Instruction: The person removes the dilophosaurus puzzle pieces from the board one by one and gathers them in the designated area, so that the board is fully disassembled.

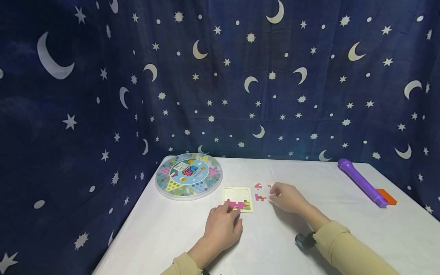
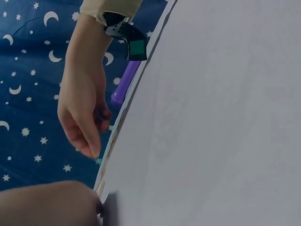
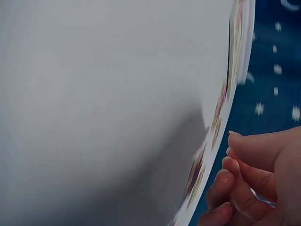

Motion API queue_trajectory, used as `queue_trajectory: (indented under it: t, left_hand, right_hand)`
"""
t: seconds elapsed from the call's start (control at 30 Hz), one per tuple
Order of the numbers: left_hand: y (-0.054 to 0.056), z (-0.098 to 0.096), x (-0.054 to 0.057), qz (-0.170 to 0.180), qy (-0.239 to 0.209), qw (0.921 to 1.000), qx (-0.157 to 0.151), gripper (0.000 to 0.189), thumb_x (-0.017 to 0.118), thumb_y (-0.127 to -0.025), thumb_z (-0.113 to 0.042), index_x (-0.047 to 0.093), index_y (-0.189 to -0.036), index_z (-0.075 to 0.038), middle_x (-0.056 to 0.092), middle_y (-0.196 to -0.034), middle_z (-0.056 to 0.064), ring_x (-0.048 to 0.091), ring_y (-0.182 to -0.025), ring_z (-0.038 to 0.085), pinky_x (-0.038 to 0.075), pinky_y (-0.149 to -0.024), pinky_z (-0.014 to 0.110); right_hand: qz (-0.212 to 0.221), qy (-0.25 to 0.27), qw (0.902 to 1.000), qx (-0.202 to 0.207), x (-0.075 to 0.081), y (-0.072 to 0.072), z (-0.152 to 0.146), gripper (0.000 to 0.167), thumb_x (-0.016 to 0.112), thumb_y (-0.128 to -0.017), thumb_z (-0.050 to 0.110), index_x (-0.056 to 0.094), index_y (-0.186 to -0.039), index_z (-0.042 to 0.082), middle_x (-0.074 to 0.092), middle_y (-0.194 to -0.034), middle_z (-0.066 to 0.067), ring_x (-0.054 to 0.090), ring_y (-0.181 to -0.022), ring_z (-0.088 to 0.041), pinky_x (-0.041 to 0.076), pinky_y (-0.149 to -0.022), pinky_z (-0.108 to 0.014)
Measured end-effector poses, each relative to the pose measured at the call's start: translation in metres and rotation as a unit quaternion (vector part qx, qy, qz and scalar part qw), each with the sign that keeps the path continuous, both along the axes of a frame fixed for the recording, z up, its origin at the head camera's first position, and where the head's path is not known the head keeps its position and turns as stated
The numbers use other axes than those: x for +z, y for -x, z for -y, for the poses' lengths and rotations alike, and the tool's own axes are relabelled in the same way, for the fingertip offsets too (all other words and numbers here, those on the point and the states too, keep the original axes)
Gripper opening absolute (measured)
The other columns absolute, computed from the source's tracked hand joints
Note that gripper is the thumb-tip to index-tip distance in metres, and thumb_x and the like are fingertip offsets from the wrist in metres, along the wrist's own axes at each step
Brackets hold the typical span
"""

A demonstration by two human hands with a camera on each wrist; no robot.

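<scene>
A small square puzzle tray (image 1: 237, 187) with a pale rim lies on the white table. Pink and green pieces (image 1: 240, 205) fill its near part, while the pale base shows in its far part. My left hand (image 1: 223, 225) rests at the tray's near edge, fingertips over the pieces there and partly hiding them. To the right of the tray lie several loose pieces, among them a pink piece (image 1: 258, 186) and a pink-and-green piece (image 1: 260, 198). My right hand (image 1: 288, 198) hovers right beside them, thumb and fingers loosely bent, with nothing visible between the fingertips in the right wrist view.
A round clear case of marbles with a star board (image 1: 189, 176) lies at the table's back left. A purple microphone-shaped tube (image 1: 362, 183) and an orange block (image 1: 386, 196) lie at the right. Dark star-and-moon cloth (image 1: 233, 76) hangs behind and along the left.
</scene>
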State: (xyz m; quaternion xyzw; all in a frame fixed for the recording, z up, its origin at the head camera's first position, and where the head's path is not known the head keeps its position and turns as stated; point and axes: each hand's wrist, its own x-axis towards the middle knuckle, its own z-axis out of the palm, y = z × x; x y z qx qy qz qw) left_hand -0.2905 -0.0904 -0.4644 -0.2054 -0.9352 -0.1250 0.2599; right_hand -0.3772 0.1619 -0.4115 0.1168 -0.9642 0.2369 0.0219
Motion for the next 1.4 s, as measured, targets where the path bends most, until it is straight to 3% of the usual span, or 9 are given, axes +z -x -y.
queue_trajectory:
  t: [0.13, 0.23, 0.43, 0.6, 0.77, 1.0, 1.2, 1.4]
  left_hand:
    - [0.000, 0.002, 0.004, -0.014, 0.002, 0.9999, 0.002, 0.020, 0.072, -0.089, -0.029, 0.080, -0.102, -0.016, 0.073, -0.094, 0.000, 0.068, -0.095, 0.023, 0.052, -0.087, 0.048]
    - [-0.001, 0.005, 0.007, -0.024, 0.002, 0.9997, -0.001, 0.013, 0.074, -0.086, -0.025, 0.079, -0.094, -0.016, 0.075, -0.086, -0.003, 0.069, -0.087, 0.022, 0.052, -0.079, 0.047]
    - [-0.004, 0.007, 0.008, -0.028, 0.026, 0.9990, -0.021, 0.010, 0.072, -0.086, -0.021, 0.076, -0.087, -0.012, 0.070, -0.085, 0.002, 0.067, -0.073, 0.019, 0.052, -0.067, 0.039]
    - [-0.006, 0.004, 0.008, -0.032, 0.055, 0.9977, -0.025, 0.012, 0.070, -0.088, -0.020, 0.074, -0.089, -0.009, 0.060, -0.083, 0.003, 0.059, -0.066, 0.015, 0.051, -0.064, 0.035]
    - [-0.007, 0.001, 0.010, -0.046, 0.092, 0.9947, -0.005, 0.014, 0.073, -0.085, -0.021, 0.076, -0.092, -0.009, 0.067, -0.083, 0.001, 0.067, -0.077, 0.017, 0.056, -0.077, 0.045]
    - [-0.012, 0.000, 0.013, -0.001, 0.115, 0.9934, 0.005, 0.026, 0.072, -0.087, -0.018, 0.077, -0.109, -0.005, 0.076, -0.102, 0.005, 0.072, -0.101, 0.024, 0.056, -0.076, 0.044]
    - [-0.017, 0.003, 0.013, 0.014, 0.119, 0.9928, 0.000, 0.041, 0.068, -0.090, -0.017, 0.070, -0.126, 0.003, 0.069, -0.108, 0.010, 0.066, -0.103, 0.022, 0.056, -0.084, 0.048]
    - [-0.022, 0.005, 0.010, 0.038, 0.112, 0.9929, -0.016, 0.045, 0.064, -0.094, -0.016, 0.064, -0.132, 0.007, 0.061, -0.120, 0.016, 0.059, -0.115, 0.026, 0.051, -0.096, 0.055]
  right_hand:
    - [-0.014, -0.010, 0.9995, 0.027, -0.004, -0.001, 0.032, 0.011, 0.075, -0.092, 0.016, 0.067, -0.098, 0.012, 0.062, -0.085, 0.000, 0.056, -0.078, -0.017, 0.052, -0.073, -0.039]
    - [-0.020, -0.016, 0.9983, 0.053, -0.005, -0.002, 0.053, 0.010, 0.076, -0.092, 0.016, 0.067, -0.095, 0.014, 0.061, -0.082, 0.003, 0.055, -0.076, -0.015, 0.050, -0.076, -0.040]
    - [-0.026, -0.019, 0.9946, 0.099, 0.000, 0.000, 0.082, 0.005, 0.076, -0.093, 0.017, 0.071, -0.092, 0.018, 0.062, -0.080, 0.008, 0.055, -0.076, -0.013, 0.049, -0.076, -0.039]
    - [-0.021, -0.018, 0.9910, 0.131, 0.006, 0.000, 0.094, 0.002, 0.076, -0.092, 0.018, 0.074, -0.092, 0.017, 0.065, -0.081, 0.009, 0.057, -0.079, -0.012, 0.050, -0.083, -0.041]
    - [-0.004, -0.027, 0.9884, 0.149, 0.006, 0.001, 0.100, 0.007, 0.076, -0.093, 0.015, 0.078, -0.099, 0.016, 0.069, -0.087, 0.004, 0.062, -0.085, -0.016, 0.053, -0.089, -0.043]
    - [0.024, -0.040, 0.9855, 0.164, 0.003, 0.005, 0.107, 0.014, 0.076, -0.093, 0.017, 0.079, -0.106, 0.019, 0.073, -0.095, 0.001, 0.065, -0.092, -0.020, 0.052, -0.093, -0.046]
    - [0.022, -0.034, 0.9804, 0.193, 0.004, 0.004, 0.112, 0.019, 0.076, -0.091, 0.009, 0.076, -0.109, 0.016, 0.072, -0.094, 0.000, 0.065, -0.092, -0.021, 0.052, -0.091, -0.045]
    - [0.039, -0.032, 0.9826, 0.179, 0.003, 0.005, 0.117, 0.017, 0.076, -0.091, 0.006, 0.072, -0.104, 0.016, 0.070, -0.093, 0.003, 0.064, -0.096, -0.021, 0.051, -0.095, -0.045]
